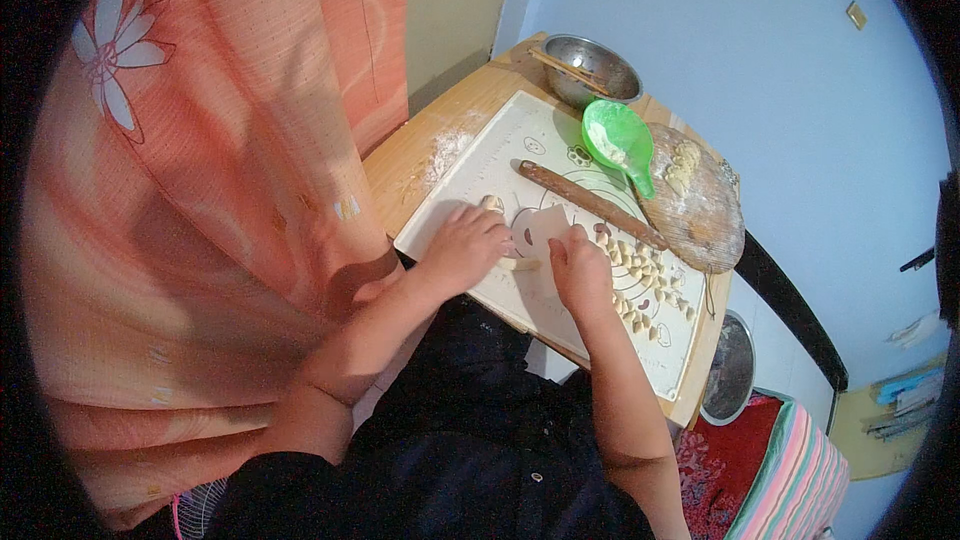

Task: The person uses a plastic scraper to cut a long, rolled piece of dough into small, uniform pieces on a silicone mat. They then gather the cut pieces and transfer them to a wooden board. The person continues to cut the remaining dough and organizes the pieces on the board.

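Note:
My left hand (468, 248) lies over the silicone baking mat (440, 223), its fingers curled together on a pale strip of dough (518, 264). A short end of dough (490, 203) shows beyond those fingers; what lies beneath them is hidden. A flat white dough scraper (541, 232) is gripped in my right hand (583, 270), its blade standing beside the dough strip. Right of that hand, several small cut dough pieces (645, 270) are scattered on the mat. A wooden rolling pin (590, 202) lies slanted across the mat beyond both hands.
A green plastic scoop (618, 140) with white flour sits at the far edge. Behind it stands a steel bowl (590, 68) with chopsticks (568, 68) on its rim. A plastic-covered round board (690, 205) overlaps the table's right side. An orange curtain (230, 190) hangs close on the left.

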Motion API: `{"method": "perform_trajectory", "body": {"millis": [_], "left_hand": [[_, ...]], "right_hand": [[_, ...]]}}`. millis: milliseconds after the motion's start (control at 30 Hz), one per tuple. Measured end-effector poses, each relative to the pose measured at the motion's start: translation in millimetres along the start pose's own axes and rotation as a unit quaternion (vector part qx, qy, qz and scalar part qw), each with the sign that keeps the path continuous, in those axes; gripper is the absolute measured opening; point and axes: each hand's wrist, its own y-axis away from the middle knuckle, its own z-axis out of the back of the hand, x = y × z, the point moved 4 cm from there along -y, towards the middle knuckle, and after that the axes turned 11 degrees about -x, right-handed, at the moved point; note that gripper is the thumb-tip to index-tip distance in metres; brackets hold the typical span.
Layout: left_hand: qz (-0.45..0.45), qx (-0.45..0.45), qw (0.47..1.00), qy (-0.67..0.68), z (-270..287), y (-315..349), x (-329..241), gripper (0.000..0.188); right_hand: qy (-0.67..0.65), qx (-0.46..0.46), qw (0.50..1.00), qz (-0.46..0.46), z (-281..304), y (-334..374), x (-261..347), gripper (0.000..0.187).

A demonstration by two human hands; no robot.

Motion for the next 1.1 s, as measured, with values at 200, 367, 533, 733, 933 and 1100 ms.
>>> {"method": "perform_trajectory", "body": {"millis": [200, 367, 533, 733, 933, 1100], "left_hand": [[-0.032, 0.005, 0.999, -0.008, 23, 9, -2, 0.024], [0.009, 0.011, 1.0, 0.024, -1, 11, -23, 0.021], [0.066, 0.002, 0.996, 0.053, -6, 13, -28, 0.02], [0.061, -0.031, 0.995, 0.075, -11, 14, -38, 0.021], [0.058, -0.055, 0.993, 0.087, -8, 17, -42, 0.021], [0.064, -0.042, 0.992, 0.103, -13, 18, -40, 0.022]], "right_hand": [[0.005, 0.015, 1.0, -0.002, -3, -1, 5, 0.022], [0.026, -0.004, 0.999, -0.021, -20, -8, 4, 0.021], [0.01, -0.073, 0.997, -0.029, -18, -28, -18, 0.022], [-0.012, -0.07, 0.997, -0.013, 16, -16, -11, 0.022], [-0.035, -0.052, 0.998, 0.016, 22, 5, 6, 0.022], [-0.028, -0.016, 0.999, 0.026, 10, 8, 9, 0.021]]}}
